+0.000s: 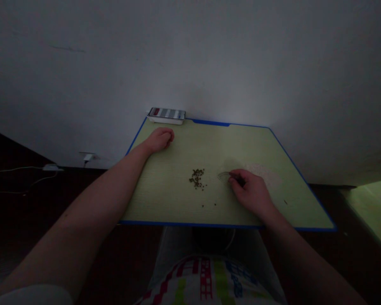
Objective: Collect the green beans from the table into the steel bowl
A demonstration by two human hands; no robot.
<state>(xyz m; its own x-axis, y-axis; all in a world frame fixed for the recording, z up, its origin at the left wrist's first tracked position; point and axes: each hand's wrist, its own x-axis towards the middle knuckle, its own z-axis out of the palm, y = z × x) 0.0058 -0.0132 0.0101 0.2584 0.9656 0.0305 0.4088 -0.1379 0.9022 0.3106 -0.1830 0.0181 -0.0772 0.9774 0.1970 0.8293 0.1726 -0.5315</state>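
White box (pixel 167 121) left of upper centre, contents hidden; phone (pixel 167 113) lying on top, screen lit. Table (pixel 171 203) mid-frame: pale top, blue edging, set against a grey wall (pixel 209 55). Plug (pixel 88 158) low on the wall, frame left. Dark, roundish beads (pixel 197 178) loosely clustered below centre, two strays lower; pale grains (pixel 268 173) spread right of centre. Right hand (pixel 250 189) just beside them, fingers pinching a tool (pixel 224 174), tip thin, curved. Left hand (pixel 160 139) near the box, fingers curled in.
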